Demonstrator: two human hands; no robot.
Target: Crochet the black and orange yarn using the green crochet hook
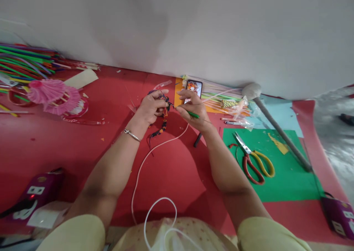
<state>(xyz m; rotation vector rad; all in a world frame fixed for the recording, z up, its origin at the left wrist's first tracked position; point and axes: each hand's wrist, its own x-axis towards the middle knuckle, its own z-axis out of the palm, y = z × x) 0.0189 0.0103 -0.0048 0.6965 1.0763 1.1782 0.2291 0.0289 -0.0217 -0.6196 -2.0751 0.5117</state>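
Two hands worked close together above the red table, with a dark strip flecked with orange between them. The left hand had the upper end of the strip pinched between thumb and fingers, while the rest hung below them, its long axis running down toward the wearer and curling left at the lower end. The right hand had its thumb and fingers pressed together on a green-handled tool. The relation that mattered was between this tool and the strip: the handle slanted down to the right, and its thin shaft pointed left and slightly up, crosswise to the hanging length, reaching the strip's top right at the left fingertips. So the left hand was nearer the strip, and the tool came at it from the right. Whether the tip passed through a loop or only touched the outside was too small to tell. Just beyond the right fingers was a lit phone, partly covered by them; a pale cord curved below both hands, and scissors lay open on a green sheet right of the right forearm.
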